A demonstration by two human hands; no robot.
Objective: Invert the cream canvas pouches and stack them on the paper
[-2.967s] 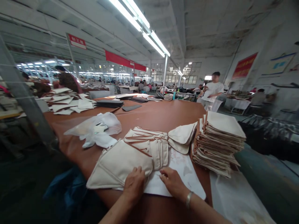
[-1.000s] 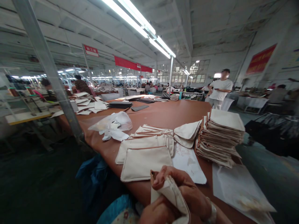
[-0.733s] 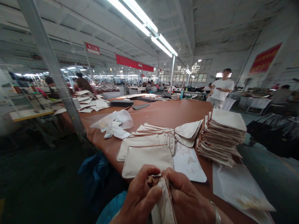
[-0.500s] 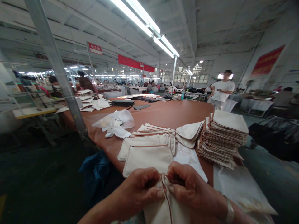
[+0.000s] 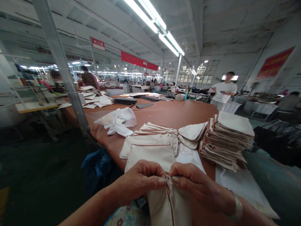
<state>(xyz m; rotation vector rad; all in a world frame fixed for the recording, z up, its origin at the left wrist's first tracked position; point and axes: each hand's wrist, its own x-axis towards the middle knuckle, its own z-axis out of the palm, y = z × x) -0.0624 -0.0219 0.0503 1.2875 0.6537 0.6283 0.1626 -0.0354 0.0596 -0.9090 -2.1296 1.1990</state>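
Observation:
Both hands pinch the far end of a cream fabric pouch (image 5: 160, 204), whose brown-edged seam or zipper line runs lengthwise toward me. My left hand (image 5: 144, 177) grips the left side of that end between thumb and bent fingers. Close beside it, my right hand (image 5: 191, 180) grips the right side in the same way, a pale bracelet (image 5: 237, 207) on its wrist. Just beyond my fingers lies a flat cream pouch (image 5: 150, 155) with brown edging. Behind it is an overlapping group of similar pouches (image 5: 141, 142).
A tall stack of cream pouches (image 5: 229, 135) stands on the right of the brown-covered table (image 5: 178, 111). A white plastic bag (image 5: 117, 119) lies left, near a metal post (image 5: 61, 62). Dark flat pieces (image 5: 124, 100) are farther back. A person in white (image 5: 224, 91) stands beyond the table.
My thumbs have come up onto the near side of the pouch end, and both hands are slightly higher. The view has shifted a little. Pouches on the table stay in place.

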